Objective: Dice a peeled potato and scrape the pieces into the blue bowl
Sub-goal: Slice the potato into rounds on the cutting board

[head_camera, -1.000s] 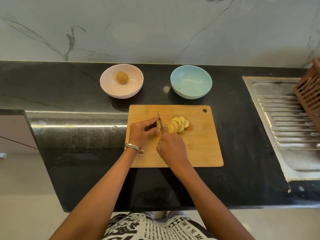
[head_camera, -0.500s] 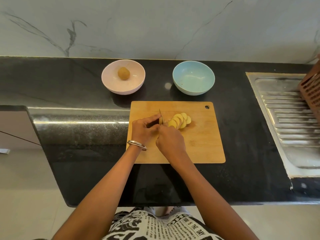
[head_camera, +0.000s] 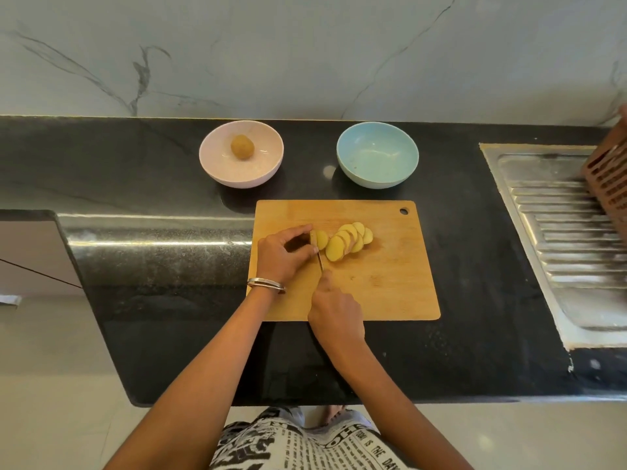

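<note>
Several yellow potato slices (head_camera: 347, 241) lie fanned out on the wooden cutting board (head_camera: 390, 283). My left hand (head_camera: 283, 254) pinches the small remaining end of the potato (head_camera: 318, 238) at the slices' left. My right hand (head_camera: 334, 312) grips a knife (head_camera: 320, 260) whose thin blade points away from me, touching the board just right of my left fingertips. The blue bowl (head_camera: 377, 154) stands empty behind the board.
A pink bowl (head_camera: 241, 154) with one whole brown potato (head_camera: 242, 146) sits left of the blue bowl. A steel sink drainboard (head_camera: 570, 239) and a brown slotted basket (head_camera: 610, 178) are at the right. The black counter's front edge runs under my forearms.
My right hand has drawn back toward me with the knife, so the blade lies lower on the board. Another slice shows beside my left fingertips. The left hand stayed in place.
</note>
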